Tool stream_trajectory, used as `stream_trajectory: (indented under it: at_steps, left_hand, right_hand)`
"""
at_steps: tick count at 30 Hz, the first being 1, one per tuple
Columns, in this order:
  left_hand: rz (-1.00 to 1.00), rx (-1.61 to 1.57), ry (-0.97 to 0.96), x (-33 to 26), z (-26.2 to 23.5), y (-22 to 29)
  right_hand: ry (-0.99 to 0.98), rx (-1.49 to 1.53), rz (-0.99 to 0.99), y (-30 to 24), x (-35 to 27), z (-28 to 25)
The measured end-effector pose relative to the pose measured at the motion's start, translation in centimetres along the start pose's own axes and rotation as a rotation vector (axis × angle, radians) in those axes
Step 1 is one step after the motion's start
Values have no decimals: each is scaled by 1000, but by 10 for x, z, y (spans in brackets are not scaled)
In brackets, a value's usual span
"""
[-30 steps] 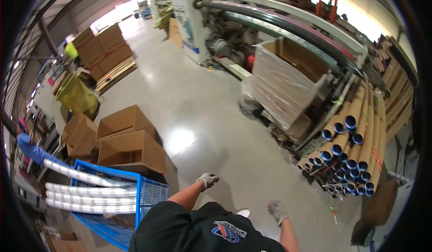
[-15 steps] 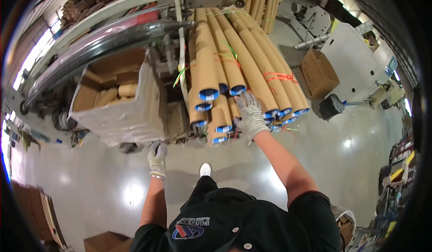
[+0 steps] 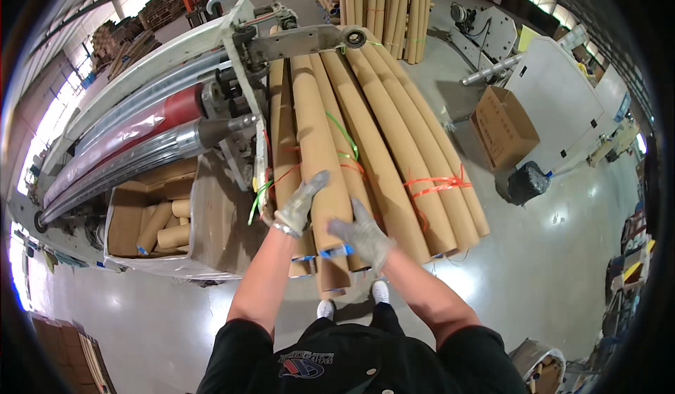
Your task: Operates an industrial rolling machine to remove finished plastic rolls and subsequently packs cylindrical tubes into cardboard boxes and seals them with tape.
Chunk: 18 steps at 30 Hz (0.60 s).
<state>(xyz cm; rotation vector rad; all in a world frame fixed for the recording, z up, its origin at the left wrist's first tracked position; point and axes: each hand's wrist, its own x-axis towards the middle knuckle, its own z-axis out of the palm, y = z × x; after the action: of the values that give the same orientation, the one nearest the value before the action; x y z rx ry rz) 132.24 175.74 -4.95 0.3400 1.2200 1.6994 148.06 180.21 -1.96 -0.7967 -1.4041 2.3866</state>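
Long brown cardboard tubes (image 3: 376,162) with blue at their near ends lie side by side in a stack before me. One tube (image 3: 322,148) on top, left of the middle, is between my two gloved hands. My left hand (image 3: 304,204) presses along its left side, fingers curving up over it. Close to the tube's near end, my right hand (image 3: 367,238) grips from the right, its thumb over the top; slight motion blur softens it. Red twine (image 3: 437,186) ties tubes on the right, and a green strip (image 3: 343,132) lies across those in the middle.
Left of the stack stands a machine with metal rollers (image 3: 133,141), one of them partly red. Below it sits a carton (image 3: 221,232) with short tube pieces inside. An open cardboard box (image 3: 503,128) and a black wrapped bundle (image 3: 527,183) are on the floor at right. More tubes (image 3: 387,10) stand upright behind.
I have come nearer the stack, both feet now in view. My left hand has risen from beside the carton onto a tube; my right hand has shifted left from the tube ends to the same tube.
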Motion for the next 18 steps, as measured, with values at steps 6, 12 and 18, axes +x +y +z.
stream_trajectory:
  at_steps: [6,12,18]
  left_hand:
    - [-69,116,-65,44,79,-36]
    - [270,1344,-169,25,122,22]
    - [852,2105,-72,54,126,95]
  right_hand:
    - [79,-148,-191,16,-47,-91]
    - [-227,-185,-226,-43,35,-224]
    - [166,656,-563,-213,71,-381]
